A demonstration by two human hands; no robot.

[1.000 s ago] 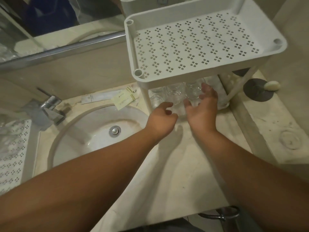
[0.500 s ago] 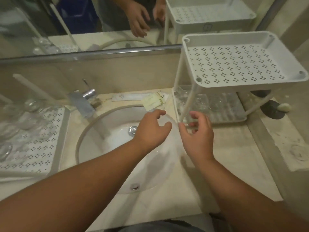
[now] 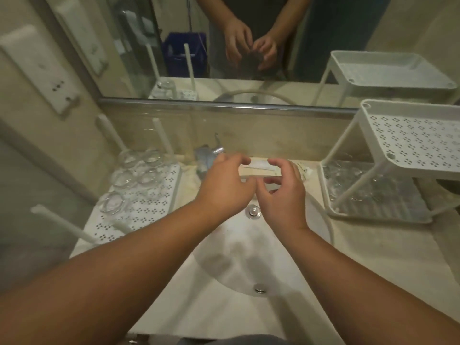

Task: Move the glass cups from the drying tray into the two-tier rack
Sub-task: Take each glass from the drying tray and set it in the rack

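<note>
Clear glass cups (image 3: 135, 171) stand clustered on the white perforated drying tray (image 3: 151, 207) off to the left of both empty, loosely curled hands over the sink, the left hand (image 3: 225, 186) nearer them than the right hand (image 3: 282, 192), the white two-tier rack (image 3: 398, 170) opposite.

Dim, warm overhead light — soft blur, wide-angle edge bending.

1. My left hand (image 3: 224, 188) and right hand (image 3: 281, 192): loosely curled, empty, above sink (image 3: 249, 257).
2. Cups (image 3: 135, 170) on tray (image 3: 154, 210), left.
3. Rack (image 3: 408, 145), right.
</note>
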